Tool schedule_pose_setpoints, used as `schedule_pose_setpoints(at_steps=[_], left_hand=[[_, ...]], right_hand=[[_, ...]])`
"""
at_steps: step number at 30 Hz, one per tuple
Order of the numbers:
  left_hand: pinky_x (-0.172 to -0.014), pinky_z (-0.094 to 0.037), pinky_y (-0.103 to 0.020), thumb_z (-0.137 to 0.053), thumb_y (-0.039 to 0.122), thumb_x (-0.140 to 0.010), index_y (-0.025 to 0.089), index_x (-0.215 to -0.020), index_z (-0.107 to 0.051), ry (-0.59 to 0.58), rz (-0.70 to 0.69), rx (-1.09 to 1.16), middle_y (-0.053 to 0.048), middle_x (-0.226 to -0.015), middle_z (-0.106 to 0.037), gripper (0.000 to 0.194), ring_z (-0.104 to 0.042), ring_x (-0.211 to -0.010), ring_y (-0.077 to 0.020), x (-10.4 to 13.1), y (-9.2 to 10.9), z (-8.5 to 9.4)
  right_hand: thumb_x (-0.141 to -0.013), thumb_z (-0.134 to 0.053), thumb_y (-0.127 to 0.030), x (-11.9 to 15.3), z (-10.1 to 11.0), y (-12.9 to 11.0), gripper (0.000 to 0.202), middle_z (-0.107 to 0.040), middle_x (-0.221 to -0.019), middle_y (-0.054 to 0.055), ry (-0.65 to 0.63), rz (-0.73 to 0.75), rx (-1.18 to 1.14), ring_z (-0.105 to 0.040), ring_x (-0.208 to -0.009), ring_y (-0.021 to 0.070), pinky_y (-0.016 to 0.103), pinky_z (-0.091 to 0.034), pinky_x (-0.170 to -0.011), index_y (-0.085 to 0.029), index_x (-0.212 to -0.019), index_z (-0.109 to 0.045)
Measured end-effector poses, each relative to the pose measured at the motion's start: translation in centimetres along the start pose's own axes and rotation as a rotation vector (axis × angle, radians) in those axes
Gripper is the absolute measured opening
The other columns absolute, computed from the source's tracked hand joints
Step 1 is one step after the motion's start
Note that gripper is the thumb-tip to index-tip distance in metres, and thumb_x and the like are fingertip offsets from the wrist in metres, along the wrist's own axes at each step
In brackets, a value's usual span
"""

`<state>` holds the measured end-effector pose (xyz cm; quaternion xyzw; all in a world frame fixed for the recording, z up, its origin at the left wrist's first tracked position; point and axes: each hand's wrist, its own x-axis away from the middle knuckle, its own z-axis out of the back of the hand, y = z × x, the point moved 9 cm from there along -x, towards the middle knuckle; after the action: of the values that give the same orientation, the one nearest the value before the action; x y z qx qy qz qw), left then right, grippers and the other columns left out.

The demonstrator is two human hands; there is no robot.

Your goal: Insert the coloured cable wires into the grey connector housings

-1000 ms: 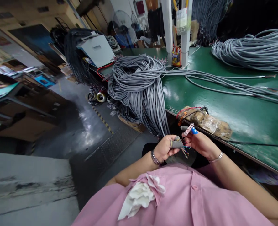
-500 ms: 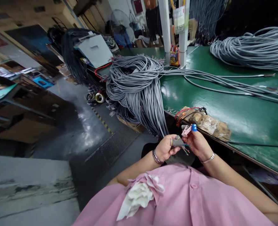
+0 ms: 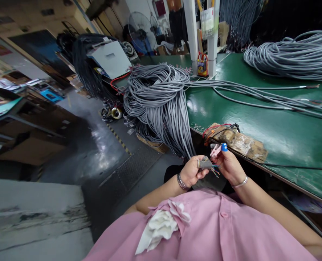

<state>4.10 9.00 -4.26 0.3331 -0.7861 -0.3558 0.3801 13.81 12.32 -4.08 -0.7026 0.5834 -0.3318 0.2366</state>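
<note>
My left hand (image 3: 192, 172) is closed round a bundle of thin coloured wires (image 3: 215, 171), whose loose ends fan out past the fingertips to the right. Grey wrapping covers the thumb and a fingertip of that hand. Close beside it, my right hand (image 3: 229, 167) is closed on a small pale pink plastic piece (image 3: 215, 150) that looks like a clip. A blue cover (image 3: 224, 147) sits on the right thumb. The right fingers are partly hidden behind the palm, and the wire tips lie close to them; I cannot tell whether they touch.
A worn wooden block (image 3: 239, 143) with red and black leads lies at the edge of the green table (image 3: 280, 141). Grey cables (image 3: 161, 90) hang over its left end. Another cable coil (image 3: 291, 58) lies at the back right, beyond white posts (image 3: 212, 54).
The camera view has shifted very slightly. Both hands keep nearly the same place and grip, with the right hand a touch further left.
</note>
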Motion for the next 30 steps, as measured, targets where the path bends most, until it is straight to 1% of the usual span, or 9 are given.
schedule_pose_setpoints(at_steps=[6,9,13,16,19,21,24,28,30], left_hand=[[-0.032,-0.012,-0.019,-0.059,0.026,-0.069,0.016,-0.068,-0.052,0.001,0.012,0.001,0.004,-0.042,-0.049,0.012,-0.027,-0.027,-0.0031,-0.2,-0.3,0.0],[-0.031,-0.012,-0.019,-0.060,0.027,-0.069,0.015,-0.069,-0.053,0.002,0.019,-0.017,0.004,-0.041,-0.048,0.013,-0.027,-0.027,-0.0032,0.0,-0.2,-0.2],[-0.031,-0.012,-0.019,-0.061,0.028,-0.069,0.015,-0.070,-0.054,0.022,0.018,-0.056,0.004,-0.041,-0.049,0.015,-0.028,-0.027,-0.0034,0.8,-0.2,-0.2],[-0.030,-0.012,-0.019,-0.065,0.031,-0.069,0.015,-0.068,-0.053,0.042,0.012,-0.092,0.003,-0.043,-0.052,0.021,-0.030,-0.028,-0.0035,1.5,-0.6,-0.3],[-0.030,-0.013,-0.019,-0.066,0.033,-0.071,0.015,-0.068,-0.052,0.072,-0.033,-0.051,0.003,-0.044,-0.052,0.023,-0.031,-0.029,-0.0037,2.0,-0.5,-0.5],[-0.030,-0.015,-0.019,-0.065,0.033,-0.072,0.016,-0.069,-0.051,0.110,-0.074,0.006,0.003,-0.044,-0.052,0.022,-0.031,-0.029,-0.0037,2.1,-0.2,-0.4],[-0.030,-0.015,-0.019,-0.065,0.031,-0.072,0.016,-0.070,-0.051,0.157,-0.109,0.054,0.004,-0.045,-0.053,0.021,-0.031,-0.028,-0.0040,2.1,0.2,-0.3],[-0.031,-0.014,-0.019,-0.065,0.030,-0.072,0.016,-0.070,-0.051,0.165,-0.094,0.079,0.004,-0.045,-0.052,0.019,-0.031,-0.029,-0.0040,2.0,0.2,-0.4],[-0.031,-0.014,-0.019,-0.065,0.029,-0.072,0.016,-0.070,-0.051,0.166,-0.087,0.088,0.004,-0.045,-0.052,0.019,-0.031,-0.029,-0.0040,2.0,0.1,-0.4]], right_hand=[[-0.076,-0.065,-0.054,-0.3,0.2,0.5,0.036,-0.061,-0.071,0.002,-0.033,0.005,-0.064,-0.051,-0.062,0.0111,0.023,-0.045,-0.058,-0.017,-0.075,-0.067],[-0.078,-0.062,-0.054,-0.3,0.4,1.3,0.035,-0.062,-0.074,0.002,-0.046,-0.066,-0.107,-0.053,-0.063,0.0118,0.022,-0.045,-0.056,-0.019,-0.081,-0.068],[-0.081,-0.053,-0.061,0.3,-0.3,1.8,0.044,-0.064,-0.078,0.004,-0.141,-0.186,-0.156,-0.056,-0.065,0.0131,0.024,-0.047,-0.057,-0.020,-0.084,-0.067],[-0.082,-0.053,-0.059,0.9,-0.8,1.5,0.042,-0.064,-0.081,0.004,-0.184,-0.212,-0.133,-0.057,-0.067,0.0133,0.025,-0.048,-0.061,-0.019,-0.085,-0.066],[-0.082,-0.060,-0.047,1.2,-0.8,1.0,0.029,-0.062,-0.076,0.002,-0.148,-0.163,-0.033,-0.055,-0.063,0.0116,0.025,-0.046,-0.060,-0.019,-0.083,-0.066],[-0.083,-0.061,-0.043,1.3,-0.6,0.8,0.025,-0.061,-0.071,0.000,-0.110,-0.118,0.037,-0.052,-0.059,0.0104,0.024,-0.044,-0.057,-0.018,-0.081,-0.066],[-0.084,-0.059,-0.046,1.3,0.1,0.5,0.029,-0.060,-0.068,0.000,-0.046,-0.028,0.101,-0.050,-0.058,0.0103,0.024,-0.042,-0.056,-0.019,-0.079,-0.067],[-0.081,-0.063,-0.047,1.2,1.6,-0.7,0.029,-0.062,-0.069,0.001,0.092,0.151,0.245,-0.050,-0.058,0.0102,0.024,-0.040,-0.056,-0.020,-0.076,-0.068],[-0.081,-0.060,-0.051,1.1,1.6,-0.7,0.033,-0.061,-0.067,0.001,0.099,0.155,0.265,-0.050,-0.058,0.0107,0.024,-0.041,-0.056,-0.020,-0.075,-0.068]])
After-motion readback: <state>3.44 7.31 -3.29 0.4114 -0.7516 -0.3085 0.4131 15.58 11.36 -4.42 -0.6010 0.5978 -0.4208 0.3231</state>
